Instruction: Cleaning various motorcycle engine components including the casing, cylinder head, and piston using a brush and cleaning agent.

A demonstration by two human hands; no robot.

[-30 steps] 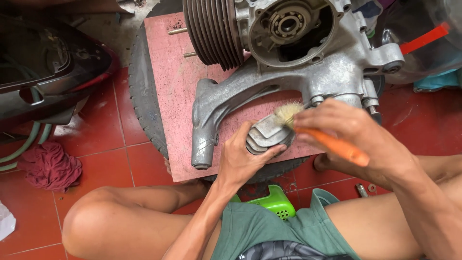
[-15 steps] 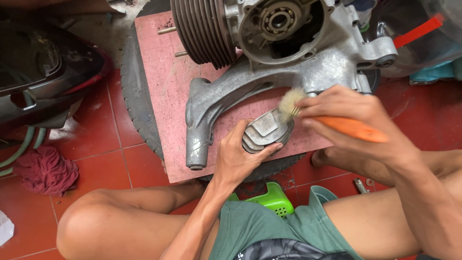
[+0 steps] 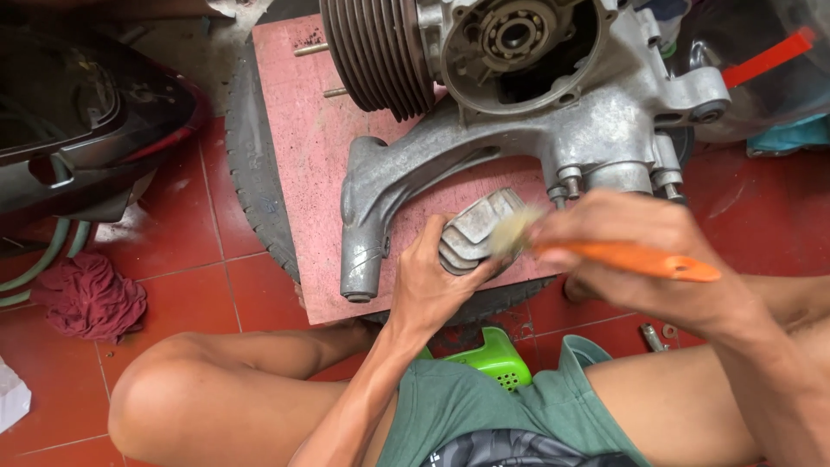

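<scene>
Left hand [image 3: 430, 285] grips metal cover [image 3: 477, 230] at board [image 3: 298, 130] front edge; right hand [image 3: 644, 251] clasps orange brush [image 3: 605, 256], scrubbing. Next: turn cover.

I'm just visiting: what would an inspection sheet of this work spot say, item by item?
Surface: red board lying on a tyre, over a red tiled floor.
Job's things: small grey metal cover; orange-handled brush, bristles on the cover; large grey engine casing with finned cylinder.
Clutter: dark red rag; green plastic piece; small bolt on the floor.
Hands: left hand grips the cover; right hand holds the brush, blurred.
Cables: green hoses at left.
Surroundings: dark scooter body panel at left; the person sits on the floor.
</scene>
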